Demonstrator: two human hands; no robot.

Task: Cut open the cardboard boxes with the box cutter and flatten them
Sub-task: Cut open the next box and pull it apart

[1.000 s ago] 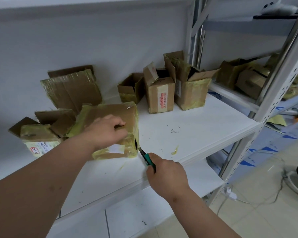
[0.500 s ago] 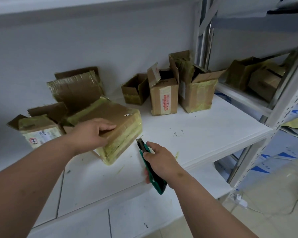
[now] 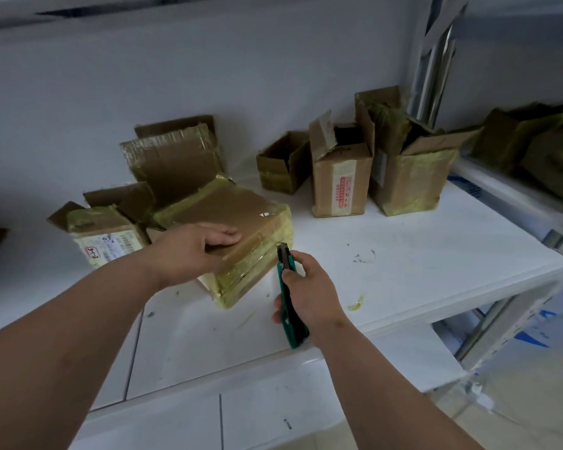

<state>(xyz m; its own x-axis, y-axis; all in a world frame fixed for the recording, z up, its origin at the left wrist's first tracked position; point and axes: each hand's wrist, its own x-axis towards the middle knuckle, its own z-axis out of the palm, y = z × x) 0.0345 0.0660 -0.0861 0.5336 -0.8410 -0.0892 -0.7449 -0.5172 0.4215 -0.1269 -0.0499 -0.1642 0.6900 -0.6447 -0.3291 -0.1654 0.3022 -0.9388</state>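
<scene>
Shelf point(image 3: 403, 254), white, carries everything; taped box point(image 3: 241, 228) lies tilted near its front edge, three open boxes point(image 3: 340, 177) standing behind that box to the right, flattened cardboard point(image 3: 173, 160) propped behind it to the left; left hand point(image 3: 189, 251) presses flat-fingered on the box's top; right hand point(image 3: 309, 290) clenches the green box cutter point(image 3: 290, 306), its tip just beside the box's right corner.
</scene>
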